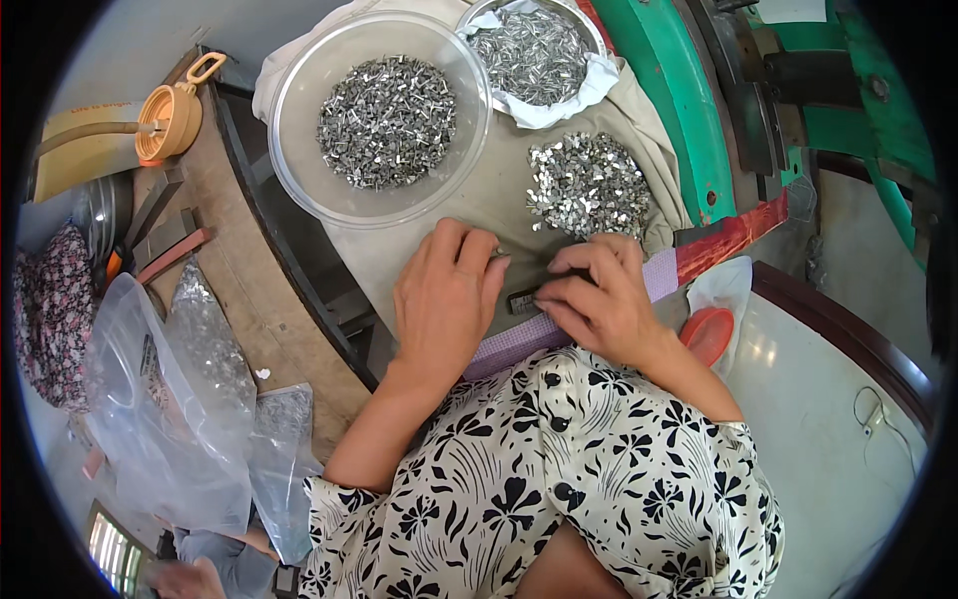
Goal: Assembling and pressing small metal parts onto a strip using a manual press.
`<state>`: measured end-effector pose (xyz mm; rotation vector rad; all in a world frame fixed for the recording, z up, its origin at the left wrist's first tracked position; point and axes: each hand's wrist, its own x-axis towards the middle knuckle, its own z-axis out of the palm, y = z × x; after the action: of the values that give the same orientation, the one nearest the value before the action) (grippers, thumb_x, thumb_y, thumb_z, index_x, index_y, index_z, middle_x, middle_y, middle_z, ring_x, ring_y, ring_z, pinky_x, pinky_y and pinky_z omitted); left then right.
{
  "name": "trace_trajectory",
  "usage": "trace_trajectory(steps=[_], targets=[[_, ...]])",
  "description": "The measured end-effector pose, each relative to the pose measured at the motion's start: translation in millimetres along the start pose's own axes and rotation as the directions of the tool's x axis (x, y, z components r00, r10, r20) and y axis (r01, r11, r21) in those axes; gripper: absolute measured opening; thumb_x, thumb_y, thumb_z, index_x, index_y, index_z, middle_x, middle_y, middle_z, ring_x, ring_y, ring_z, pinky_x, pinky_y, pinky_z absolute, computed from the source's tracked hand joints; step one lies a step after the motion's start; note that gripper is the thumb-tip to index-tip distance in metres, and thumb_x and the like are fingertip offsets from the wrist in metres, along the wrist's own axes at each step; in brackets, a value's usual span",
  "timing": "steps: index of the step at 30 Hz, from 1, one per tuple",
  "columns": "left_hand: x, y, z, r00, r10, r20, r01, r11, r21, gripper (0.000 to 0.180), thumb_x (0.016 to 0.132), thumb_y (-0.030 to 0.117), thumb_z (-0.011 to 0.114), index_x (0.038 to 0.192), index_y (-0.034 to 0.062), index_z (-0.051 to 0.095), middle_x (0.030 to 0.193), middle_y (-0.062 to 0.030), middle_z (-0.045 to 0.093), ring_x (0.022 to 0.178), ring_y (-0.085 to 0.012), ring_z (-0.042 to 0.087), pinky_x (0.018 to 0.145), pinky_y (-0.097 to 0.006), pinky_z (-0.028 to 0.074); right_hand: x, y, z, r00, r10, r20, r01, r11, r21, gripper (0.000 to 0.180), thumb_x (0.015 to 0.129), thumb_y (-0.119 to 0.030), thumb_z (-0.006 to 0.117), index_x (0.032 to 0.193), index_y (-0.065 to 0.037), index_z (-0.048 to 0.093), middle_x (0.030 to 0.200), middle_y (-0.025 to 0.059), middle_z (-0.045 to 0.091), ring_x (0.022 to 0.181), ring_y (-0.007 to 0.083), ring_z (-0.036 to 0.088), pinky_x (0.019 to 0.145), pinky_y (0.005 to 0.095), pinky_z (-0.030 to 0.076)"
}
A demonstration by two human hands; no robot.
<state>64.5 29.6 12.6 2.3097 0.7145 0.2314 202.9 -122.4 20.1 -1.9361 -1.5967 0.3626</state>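
Spread over the bench was a cloth (479, 200); a small dark block (522, 301) was pinched by the right hand (599, 299), the left hand (444, 299) resting flat, fingers together. Assembly seemed underway; another clip from the pile (587, 185) would likely be needed.

I see silvery metal bits (387, 122) glinting in a clear round plastic bowl (299, 150), and more heaped (589, 185) on khaki-beige cloth (479, 205). There's a white blouse with black flower print (559, 479), a lilac checked strip (519, 344), a green painted machine frame (669, 90), and an orange plastic jug (172, 120).
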Motion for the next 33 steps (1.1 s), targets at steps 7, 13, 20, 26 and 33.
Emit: trace_trajectory(steps=[7,13,20,26,33], targets=[[-2.5,-1.1,4.0,1.0,0.027,-0.01,-0.027,1.0,0.001,0.016,0.079,0.01,0.073,0.093,0.0073,0.065,0.092,-0.0068,0.055,0.086,-0.0278,0.061,0.073,-0.041,0.05,9.2,11.3,-11.8,0.995,-0.03,-0.091,0.021,0.995,-0.097,0.023,0.067,-0.014,0.082,0.089,-0.015,0.076,0.103,0.0028,0.062,0.098,0.0276,0.051,0.088,0.0394,0.04],[-0.1,2.4,4.1,0.998,0.06,0.0,-0.06,0.997,-0.041,0.011,0.079,0.009,0.072,0.088,0.007,0.066,0.09,-0.0064,0.056,0.085,-0.027,0.06,0.073,-0.041,0.049,43.5,25.5,-9.2,0.995,-0.085,-0.057,0.072,0.976,-0.204,0.017,0.071,-0.013,0.078,0.087,-0.012,0.073,0.108,0.0019,0.062,0.107,0.0298,0.051,0.09,0.0419,0.041],[0.3,1.0,5.6,0.996,0.086,0.003,-0.086,0.996,-0.019,0.012,0.078,0.009,0.073,0.087,0.0066,0.066,0.09,-0.0056,0.056,0.085,-0.026,0.06,0.075,-0.04,0.046,40.5,22.2,-8.5,1.0,-0.016,0.001,0.016,0.986,-0.166,0.013,0.071,-0.012,0.077,0.081,-0.011,0.068,0.116,0.0024,0.06,0.114,0.0314,0.048,0.094,0.0446,0.039],[-2.6,-0.9,4.3,0.998,0.065,-0.024,-0.065,0.997,-0.035,0.012,0.076,0.007,0.073,0.086,0.0065,0.066,0.092,-0.005,0.057,0.086,-0.0256,0.059,0.073,-0.038,0.044,15.5,12.6,-6.5,0.989,-0.011,-0.147,0.005,0.999,-0.04,0.019,0.066,-0.014,0.083,0.08,-0.014,0.071,0.114,0.0055,0.062,0.104,0.0294,0.049,0.094,0.0434,0.035],[-6.1,-3.7,4.9,0.993,0.114,-0.032,-0.116,0.991,-0.066,0.014,0.074,0.007,0.075,0.086,0.0066,0.067,0.093,-0.0049,0.057,0.086,-0.026,0.058,0.074,-0.039,0.043,-10.9,0.5,9.1,0.99,-0.096,-0.102,0.086,0.991,-0.1,0.021,0.063,-0.021,0.085,0.081,-0.017,0.074,0.111,0.003,0.064,0.103,0.0273,0.05,0.094,0.0395,0.035]])
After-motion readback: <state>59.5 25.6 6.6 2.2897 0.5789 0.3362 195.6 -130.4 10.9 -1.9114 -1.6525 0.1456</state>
